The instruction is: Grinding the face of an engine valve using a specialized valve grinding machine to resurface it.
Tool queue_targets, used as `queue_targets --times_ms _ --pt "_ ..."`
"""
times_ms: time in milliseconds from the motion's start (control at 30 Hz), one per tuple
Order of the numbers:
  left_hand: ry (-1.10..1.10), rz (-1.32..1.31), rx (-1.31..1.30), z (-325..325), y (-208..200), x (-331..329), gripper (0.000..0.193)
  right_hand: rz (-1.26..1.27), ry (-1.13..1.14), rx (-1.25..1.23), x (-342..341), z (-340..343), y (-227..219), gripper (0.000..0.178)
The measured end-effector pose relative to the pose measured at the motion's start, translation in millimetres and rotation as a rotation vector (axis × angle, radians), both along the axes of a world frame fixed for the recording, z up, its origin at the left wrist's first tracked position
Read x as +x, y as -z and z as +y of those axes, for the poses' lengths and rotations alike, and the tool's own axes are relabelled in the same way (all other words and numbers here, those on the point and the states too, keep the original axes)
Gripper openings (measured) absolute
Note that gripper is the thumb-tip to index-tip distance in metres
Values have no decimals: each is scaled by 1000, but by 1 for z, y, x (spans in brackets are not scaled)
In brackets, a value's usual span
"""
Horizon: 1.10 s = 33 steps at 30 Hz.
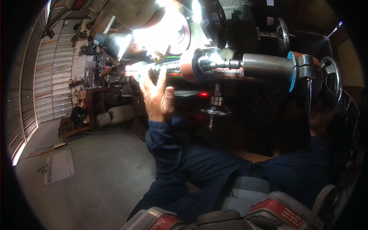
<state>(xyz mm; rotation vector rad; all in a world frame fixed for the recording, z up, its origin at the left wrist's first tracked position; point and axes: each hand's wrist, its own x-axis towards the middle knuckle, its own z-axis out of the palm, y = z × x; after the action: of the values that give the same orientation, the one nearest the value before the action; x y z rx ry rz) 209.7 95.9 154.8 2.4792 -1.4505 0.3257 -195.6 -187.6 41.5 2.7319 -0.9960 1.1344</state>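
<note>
My left hand [156, 99] is raised at the left end of a long metal shaft [174, 66] mounted across a grinding machine. Its fingers are stretched upward and apart, with the thumb off to the side; the fingertips reach the shaft, and glare partly washes them out. Right of it, the shaft passes through a reddish-brown round flange [188, 66] and runs toward a thick steel cylinder [267, 66]. My right hand [321, 119] is in deep shadow below a chrome handwheel [332, 82], close to a metal lever [309, 96]. Its fingers are hidden in the dark.
A brightly lit grinding wheel [179, 34] stands behind the shaft, beside a black work lamp [109, 43]. Below the shaft sits a small handwheel [216, 111]. A cluttered bench [91, 107] stands left, with a white board [59, 167] on the floor. Respirator filters [281, 212] show at the lower edge.
</note>
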Motion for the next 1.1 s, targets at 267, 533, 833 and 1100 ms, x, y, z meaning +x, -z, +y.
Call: queue_targets --times_ms 267,533,833,1100 --pt "14 2 -8 -2 -3 5 73 -6 158 118 14 7 -62 34" --pt "-17 -7 -7 0 -7 -1 75 -33 168 91 18 13 -75 35" --pt "-27 -4 -13 2 -7 0 70 -294 282 -169 16 7 26 53" --pt "-26 -19 -4 4 -9 0 62 -129 185 135 10 15 -32 44"
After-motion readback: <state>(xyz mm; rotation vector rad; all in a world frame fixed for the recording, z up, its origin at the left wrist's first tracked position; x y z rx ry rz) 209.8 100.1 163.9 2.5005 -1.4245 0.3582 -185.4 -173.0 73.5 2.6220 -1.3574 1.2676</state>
